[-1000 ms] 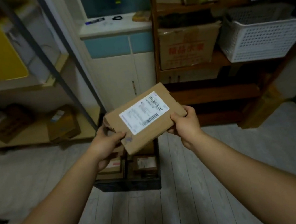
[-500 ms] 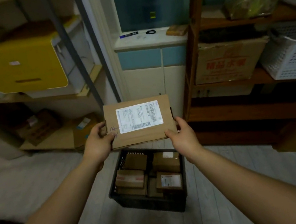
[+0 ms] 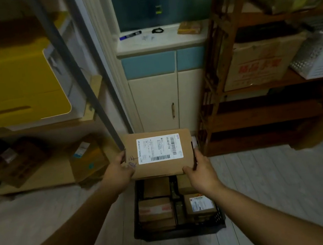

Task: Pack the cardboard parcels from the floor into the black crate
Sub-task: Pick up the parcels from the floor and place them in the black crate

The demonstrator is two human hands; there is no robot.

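Parcel [image 3: 159,154] flat, label up, long axis left-right, held above black crate [image 3: 180,231]; left hand [image 3: 119,170] and right hand [image 3: 200,172] grip its ends. Crate holds several smaller parcels [image 3: 156,212].

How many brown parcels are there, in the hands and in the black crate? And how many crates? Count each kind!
Held parcel: 1, gripped by left hand and right hand
Parcels showing in crate: 4 (back-left parcel, back-right parcel, front-left parcel, front-right parcel); any underneath are hidden
Black crate: 1
Total: 6
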